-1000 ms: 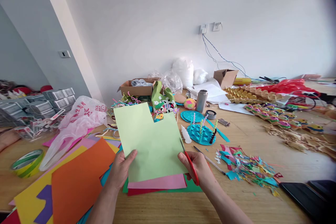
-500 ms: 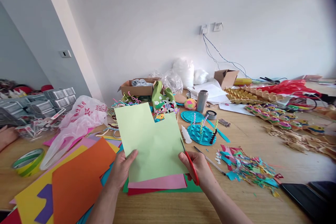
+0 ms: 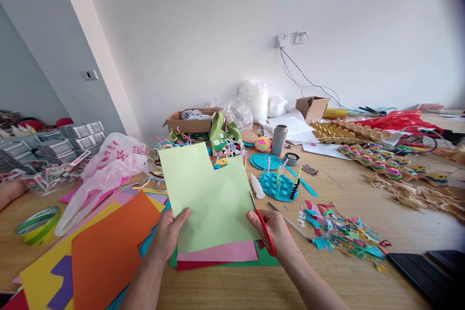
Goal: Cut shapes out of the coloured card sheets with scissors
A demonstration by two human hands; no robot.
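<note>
A light green sheet of paper [image 3: 210, 208] with a notch cut from its top edge is held up in front of me. My left hand [image 3: 167, 232] pinches its lower left edge, thumb on top. On the right side, my right hand [image 3: 271, 230] grips the same sheet between thumb and fingers. That hand also carries red-handled scissors [image 3: 268, 237], their blades pointing up along the paper's right edge. Beneath the green sheet, pink paper [image 3: 221, 253] and some red and darker green paper show at the bottom.
Coloured sheets [image 3: 105, 247] and a roll of tape [image 3: 39, 225] lie to the left. Paper scraps [image 3: 345, 232], a pen [image 3: 290, 222], a glue bottle [image 3: 257, 187] and a blue egg-carton piece [image 3: 278, 188] are to the right. Another person's hand [image 3: 10, 191] rests at the far left.
Both hands, the green paper and the scissors stay in nearly the same place. The other person's hand at the far left has shifted slightly.
</note>
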